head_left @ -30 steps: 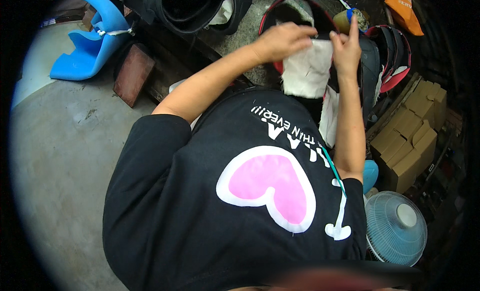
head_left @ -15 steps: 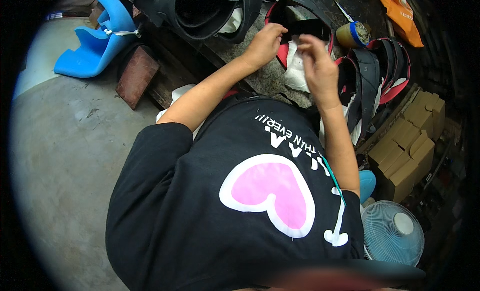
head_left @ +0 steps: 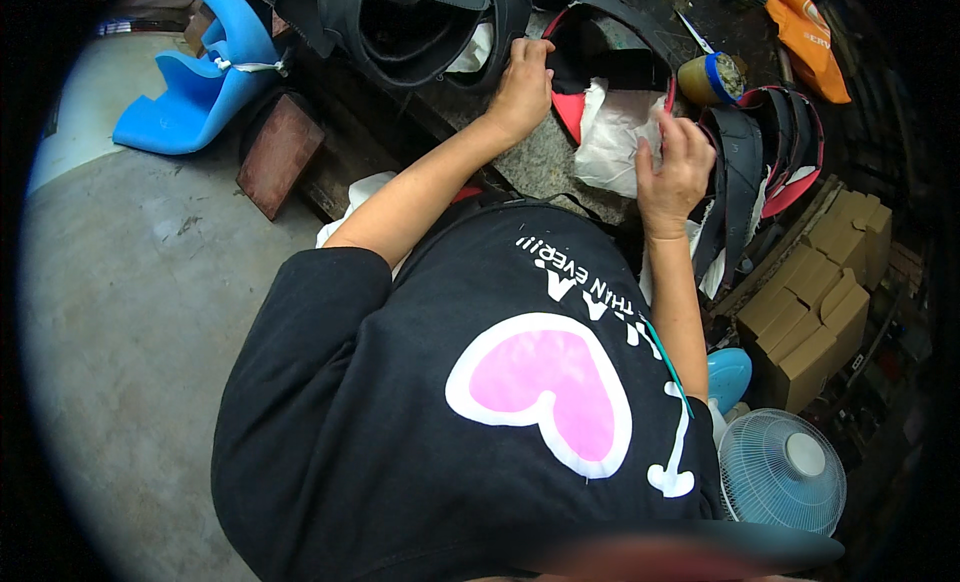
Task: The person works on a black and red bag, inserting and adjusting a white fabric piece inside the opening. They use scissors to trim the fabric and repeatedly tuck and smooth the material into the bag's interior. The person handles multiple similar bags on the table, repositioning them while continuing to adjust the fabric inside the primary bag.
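Note:
A black curved band with red lining [head_left: 567, 112] lies at the top of the head view, with a crumpled white sheet [head_left: 618, 147] spread across its near side. My left hand [head_left: 522, 92] is closed at the band's left edge, fingertips bent over the rim. On the opposite side, my right hand [head_left: 676, 172] has bent fingers at the band's right end and its thumb beside the white sheet. Part of that end is hidden behind the fingers. Whether the sheet is cloth or paper I cannot tell.
More black and red bands [head_left: 738, 152] stand at the right, near a blue-rimmed jar [head_left: 712, 79]. Large black curved pieces [head_left: 420, 32] sit at the upper left, past them a blue foam shape [head_left: 190, 102]. Cardboard boxes [head_left: 810, 302] and a fan [head_left: 785, 472] stand at the right.
My right hand has moved down and right to the band's right end, exposing more of the white sheet. My left hand has shifted slightly left and up. The sheet looks more spread out.

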Demonstrator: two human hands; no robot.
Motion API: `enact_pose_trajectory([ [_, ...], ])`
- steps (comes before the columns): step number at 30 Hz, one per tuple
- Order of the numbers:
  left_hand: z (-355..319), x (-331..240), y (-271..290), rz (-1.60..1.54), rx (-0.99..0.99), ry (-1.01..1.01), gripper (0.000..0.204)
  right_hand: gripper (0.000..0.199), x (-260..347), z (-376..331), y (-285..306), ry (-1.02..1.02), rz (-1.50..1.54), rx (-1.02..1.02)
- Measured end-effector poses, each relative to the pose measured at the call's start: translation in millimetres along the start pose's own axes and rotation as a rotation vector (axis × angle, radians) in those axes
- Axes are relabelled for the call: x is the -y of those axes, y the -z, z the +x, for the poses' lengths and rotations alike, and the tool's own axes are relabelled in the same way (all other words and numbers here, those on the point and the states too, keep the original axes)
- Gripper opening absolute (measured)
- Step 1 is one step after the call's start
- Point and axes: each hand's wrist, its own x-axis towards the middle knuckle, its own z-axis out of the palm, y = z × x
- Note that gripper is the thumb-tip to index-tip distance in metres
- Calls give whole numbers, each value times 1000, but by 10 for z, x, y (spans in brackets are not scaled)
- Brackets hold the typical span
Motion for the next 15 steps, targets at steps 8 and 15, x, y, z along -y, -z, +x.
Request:
enact_pose_trajectory([
  [8,-26,25,118,390,166,-358,27,80,-100,253,-45,-350,368,155],
  [15,3,-104,-6,274,366,-522,29,75,-402,591,0,-341,-78,168],
])
